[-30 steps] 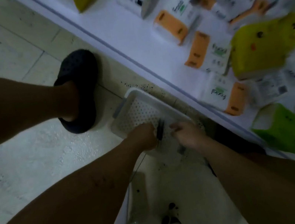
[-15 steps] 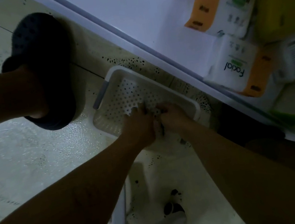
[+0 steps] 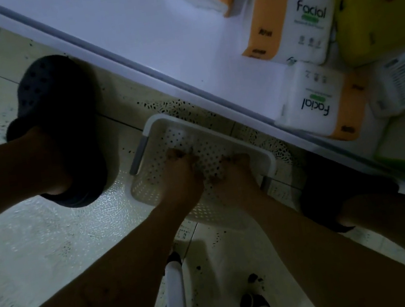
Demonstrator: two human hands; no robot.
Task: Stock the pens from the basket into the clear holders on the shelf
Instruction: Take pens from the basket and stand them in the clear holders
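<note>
Both grips down in the basket, centre frame.
Your left grip and right grip sit side by side, fingers curled onto its floor; any pens lie hidden beneath, too dark to tell if clasped. The shelf lies upper right, nearer your right grip.

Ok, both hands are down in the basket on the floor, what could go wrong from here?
The left hand and right hand cover the middle of the basket in dim light, so I cannot tell if pens are gripped; some may slip on lifting. The basket sits beside the shelf edge, so rising hands could knock it. The dark clog stands close and might nudge the basket.
</note>
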